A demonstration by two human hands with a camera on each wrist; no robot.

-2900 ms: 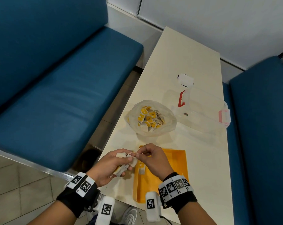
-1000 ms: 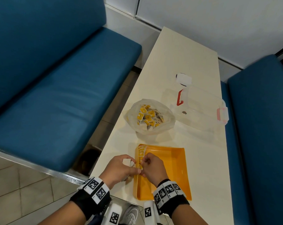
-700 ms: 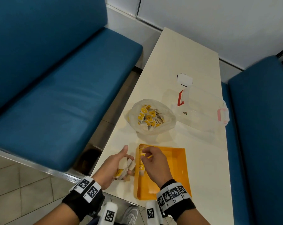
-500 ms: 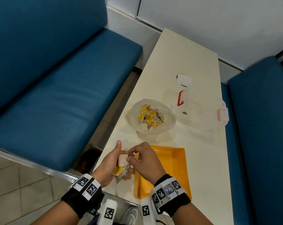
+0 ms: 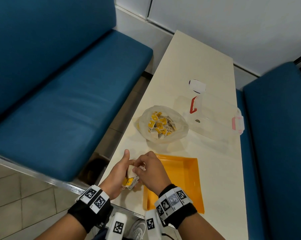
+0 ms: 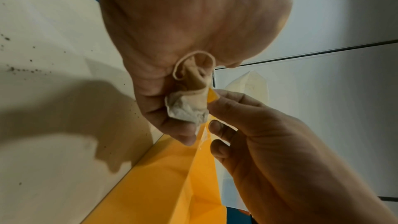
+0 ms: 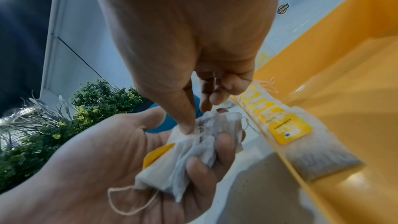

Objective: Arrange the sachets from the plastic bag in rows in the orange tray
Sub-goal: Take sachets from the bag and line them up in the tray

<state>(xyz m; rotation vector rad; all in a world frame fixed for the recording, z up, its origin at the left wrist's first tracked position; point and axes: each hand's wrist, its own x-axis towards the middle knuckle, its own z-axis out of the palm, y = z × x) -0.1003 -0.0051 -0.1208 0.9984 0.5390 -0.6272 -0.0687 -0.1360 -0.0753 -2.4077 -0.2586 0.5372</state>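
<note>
1. Tea bag sachets (image 7: 189,156), soft crumpled paper with strings and yellow tags, bunched in left hand (image 5: 118,172) grip.
2. Right hand (image 5: 149,170) grip pinches one sachet.
3. Orange tray (image 5: 186,179) holds a sachet row (image 7: 280,122) along its left wall.
4. Clear plastic bag (image 5: 163,123) on desk (image 5: 198,63) holds loose sachets.

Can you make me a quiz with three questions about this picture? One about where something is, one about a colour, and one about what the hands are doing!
1. Where is the plastic bag?
A. On the bench
B. On the table beyond the tray
C. Inside the tray

2. What colour is the tray?
A. Orange
B. Green
C. Blue

3. What is the left hand doing?
A. Lying flat on the table
B. Pointing at the wall
C. Holding a bunch of sachets

Answers: 1 B, the bag sits past the tray's far edge. 2 A, its floor and walls are orange. 3 C, its fingers curl round the bunch while the right hand picks at it.
</note>
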